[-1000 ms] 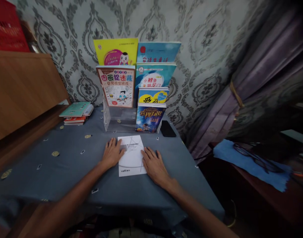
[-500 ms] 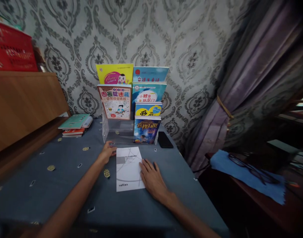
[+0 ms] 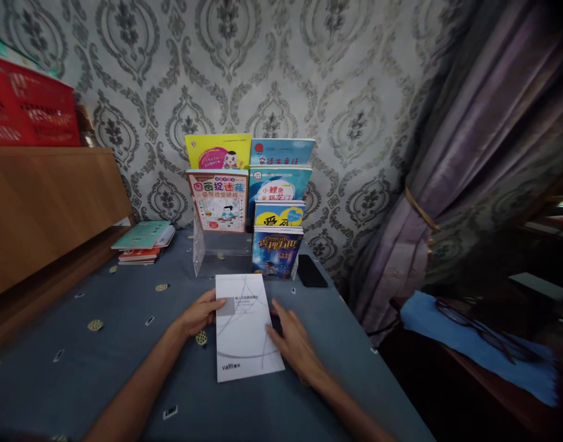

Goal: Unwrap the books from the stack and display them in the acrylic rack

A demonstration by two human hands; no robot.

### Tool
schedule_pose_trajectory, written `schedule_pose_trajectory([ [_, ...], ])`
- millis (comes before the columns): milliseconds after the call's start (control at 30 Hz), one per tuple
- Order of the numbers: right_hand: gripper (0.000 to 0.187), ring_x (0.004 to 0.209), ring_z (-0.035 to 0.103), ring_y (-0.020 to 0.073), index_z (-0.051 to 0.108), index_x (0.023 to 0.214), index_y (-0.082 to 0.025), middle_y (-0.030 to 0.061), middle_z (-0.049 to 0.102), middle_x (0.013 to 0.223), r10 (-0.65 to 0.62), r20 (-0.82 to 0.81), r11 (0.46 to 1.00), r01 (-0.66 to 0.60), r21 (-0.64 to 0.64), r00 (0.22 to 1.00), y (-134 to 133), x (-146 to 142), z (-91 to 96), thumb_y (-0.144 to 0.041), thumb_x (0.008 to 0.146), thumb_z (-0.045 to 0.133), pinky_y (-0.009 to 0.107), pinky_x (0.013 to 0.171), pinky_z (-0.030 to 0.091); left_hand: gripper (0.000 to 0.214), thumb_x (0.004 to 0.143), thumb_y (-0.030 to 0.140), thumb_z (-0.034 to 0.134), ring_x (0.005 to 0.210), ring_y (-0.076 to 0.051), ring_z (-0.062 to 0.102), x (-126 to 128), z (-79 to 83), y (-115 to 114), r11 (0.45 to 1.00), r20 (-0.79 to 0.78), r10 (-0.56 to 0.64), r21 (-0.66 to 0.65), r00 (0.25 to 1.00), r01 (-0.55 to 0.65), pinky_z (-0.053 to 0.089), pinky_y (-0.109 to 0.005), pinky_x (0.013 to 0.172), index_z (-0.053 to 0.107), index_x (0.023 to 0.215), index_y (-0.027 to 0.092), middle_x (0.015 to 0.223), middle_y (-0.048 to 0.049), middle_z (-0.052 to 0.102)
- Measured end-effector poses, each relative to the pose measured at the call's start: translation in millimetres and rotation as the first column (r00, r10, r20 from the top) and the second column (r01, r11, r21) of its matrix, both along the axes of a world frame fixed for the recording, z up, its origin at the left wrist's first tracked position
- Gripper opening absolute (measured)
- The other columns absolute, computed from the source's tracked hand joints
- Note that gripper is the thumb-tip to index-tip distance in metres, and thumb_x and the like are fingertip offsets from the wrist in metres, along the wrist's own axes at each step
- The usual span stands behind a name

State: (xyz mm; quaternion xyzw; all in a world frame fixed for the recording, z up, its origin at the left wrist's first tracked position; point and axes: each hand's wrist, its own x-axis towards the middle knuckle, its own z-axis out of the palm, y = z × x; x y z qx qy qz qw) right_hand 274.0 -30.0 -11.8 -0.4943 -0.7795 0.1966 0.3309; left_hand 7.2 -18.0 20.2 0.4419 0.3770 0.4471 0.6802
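A white booklet (image 3: 244, 341) with thin grey curved lines and a grey square on its cover is at the table's middle, its near end turned slightly right. My left hand (image 3: 202, 313) grips its left edge, thumb on the cover and fingers beneath. At the right edge, my right hand (image 3: 294, 341) has its thumb over the cover's border; the other fingers are partly hidden beside and below it. Just beyond stands a clear acrylic rack (image 3: 217, 265) holding a yellow book (image 3: 212, 147), a picture-puzzle book (image 3: 221, 205), blue books (image 3: 285, 181) and a dark blue book (image 3: 275, 255).
Right of the rack lies a black phone (image 3: 312, 271). Several books (image 3: 143, 236) are stacked at the back left, beside a wooden cabinet (image 3: 55, 196) bearing a red basket (image 3: 30, 110). Glasses (image 3: 474, 328) rest on a blue cloth (image 3: 428, 322) at the right, near a purple curtain (image 3: 401, 245).
My left hand has come back from near the rack and taken hold of the booklet's left edge. The booklet looks nearer and raised. My right hand has shifted from lying flat to the booklet's edge.
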Motion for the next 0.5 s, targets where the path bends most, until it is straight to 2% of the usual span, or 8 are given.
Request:
schedule_pose_trajectory([
  [67, 0.035, 0.081, 0.069, 0.0237, 0.067, 0.116, -0.019, 0.0083, 0.075, 0.093, 0.056, -0.228, 0.983, -0.093, -0.157, 0.972, 11, -4, 3.3, -0.033, 0.084, 0.058, 0.039, 0.073, 0.059, 0.061, 0.069, 0.043, 0.085, 0.098, -0.025, 0.071, -5, 6.6, -2, 1.000, -0.002, -0.003, 0.027, 1.000, 0.003, 0.055, -0.036, 0.085, 0.065, 0.120, 0.016, 0.118, -0.0149, 0.072],
  [133, 0.023, 0.055, 0.059, 0.0154, 0.068, 0.091, -0.018, 0.0017, 0.068, 0.071, 0.107, -0.444, 0.922, -0.256, -0.290, 0.890, 19, -12, 12.1, -0.039, 0.082, 0.063, 0.027, 0.049, 0.050, 0.060, 0.069, 0.045, 0.084, 0.097, -0.026, 0.072, -10, 14.6, -2, 0.999, -0.021, -0.003, 0.053, 1.000, 0.004, 0.055, -0.036, 0.085, 0.067, 0.118, 0.016, 0.117, -0.0152, 0.073],
  [200, 0.026, 0.048, 0.050, 0.0112, 0.063, 0.079, -0.018, -0.0021, 0.061, 0.063, 0.105, -0.591, 0.872, -0.360, -0.332, 0.800, 24, -20, 26.4, -0.044, 0.079, 0.067, 0.021, 0.041, 0.042, 0.057, 0.071, 0.047, 0.082, 0.096, -0.027, 0.072, -15, 25.4, -1, 0.996, -0.062, -0.001, 0.087, 0.998, 0.006, 0.055, -0.037, 0.085, 0.069, 0.117, 0.015, 0.116, -0.0155, 0.073],
  [267, 0.027, 0.053, 0.054, 0.0118, 0.062, 0.077, -0.018, -0.0022, 0.060, 0.066, 0.111, -0.658, 0.872, -0.391, -0.295, 0.745, 27, -28, 44.1, -0.045, 0.077, 0.070, 0.023, 0.047, 0.048, 0.055, 0.073, 0.049, 0.079, 0.095, -0.027, 0.072, -21, 39.7, 2, 0.989, -0.112, 0.037, 0.148, 0.993, -0.020, 0.055, -0.038, 0.085, 0.070, 0.114, 0.014, 0.113, -0.0152, 0.074],
  [367, 0.024, 0.066, 0.062, 0.0154, 0.063, 0.078, -0.019, 0.0001, 0.064, 0.072, 0.155, -0.658, 0.926, -0.340, -0.163, 0.737, 32, -39, 66.5, -0.042, 0.079, 0.068, 0.030, 0.065, 0.056, 0.053, 0.075, 0.053, 0.075, 0.096, -0.027, 0.070, -29, 63.4, 5, 0.936, -0.194, 0.195, 0.329, 0.961, -0.124, 0.053, -0.040, 0.091, 0.072, 0.110, 0.014, 0.109, -0.0126, 0.075],
  [433, 0.021, 0.071, 0.065, 0.0170, 0.064, 0.081, -0.019, 0.0012, 0.066, 0.075, 0.166, -0.625, 0.961, -0.268, -0.072, 0.763, 34, -46, 71.1, -0.040, 0.083, 0.063, 0.031, 0.072, 0.056, 0.051, 0.078, 0.054, 0.071, 0.101, -0.027, 0.068, -32, 73.5, 6, 0.870, -0.227, 0.309, 0.461, 0.924, -0.177, 0.052, -0.042, 0.095, 0.072, 0.109, 0.014, 0.110, -0.0110, 0.075],
  [500, 0.019, 0.074, 0.065, 0.0180, 0.064, 0.082, -0.020, 0.0022, 0.067, 0.077, 0.149, -0.584, 0.981, -0.194, -0.015, 0.798, 36, -51, 65.1, -0.038, 0.086, 0.059, 0.031, 0.073, 0.054, 0.048, 0.082, 0.054, 0.067, 0.105, -0.027, 0.067, -32, 72.0, 7, 0.825, -0.244, 0.363, 0.533, 0.899, -0.188, 0.050, -0.041, 0.099, 0.072, 0.110, 0.015, 0.112, -0.0102, 0.075],
])
